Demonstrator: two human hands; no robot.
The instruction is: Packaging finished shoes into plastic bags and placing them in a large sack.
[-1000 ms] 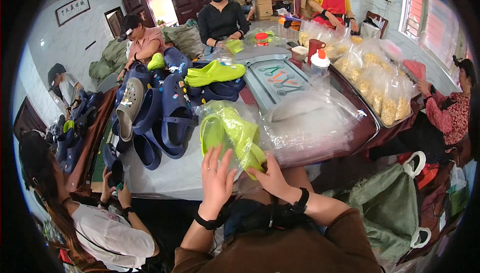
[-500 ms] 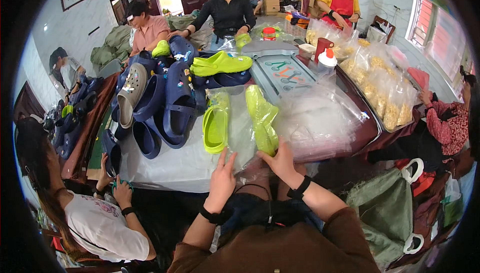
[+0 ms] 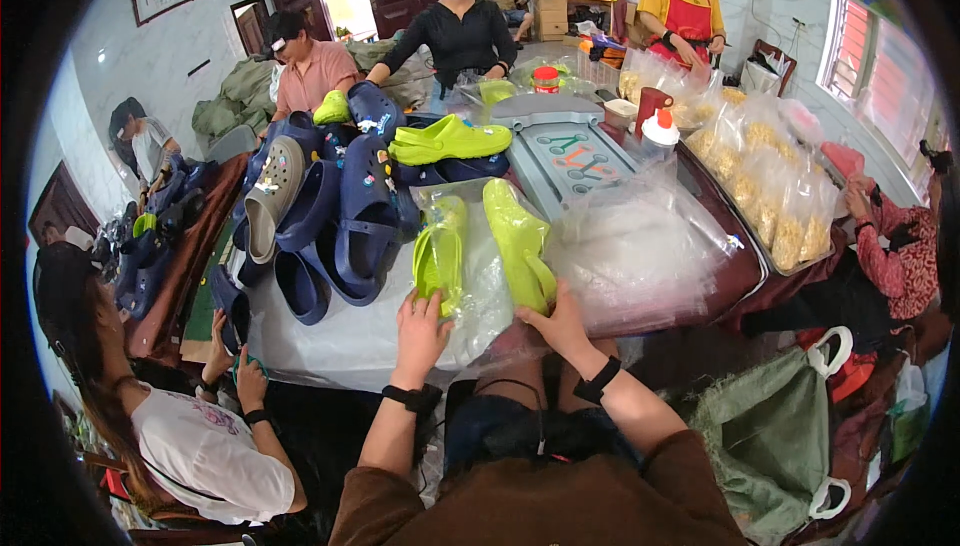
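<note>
Two lime green clogs lie in front of me on a clear plastic bag (image 3: 487, 291) on the table. My left hand (image 3: 420, 331) grips the heel of the left green clog (image 3: 440, 251), which lies sole down. My right hand (image 3: 560, 326) holds the heel end of the right green clog (image 3: 518, 241), which is turned on its side. Both of my wrists wear black bands.
A heap of dark blue clogs (image 3: 335, 211) and a beige one (image 3: 272, 184) lies to the left. Another green pair (image 3: 448, 138) sits behind. A stack of clear bags (image 3: 640, 246) is at right. Bagged yellow goods (image 3: 760, 176), a grey sealing machine (image 3: 570, 151) and several seated people surround the table.
The two green clogs, held together upright in the bag a second ago, have been spread apart and laid down on the table, one in each hand.
</note>
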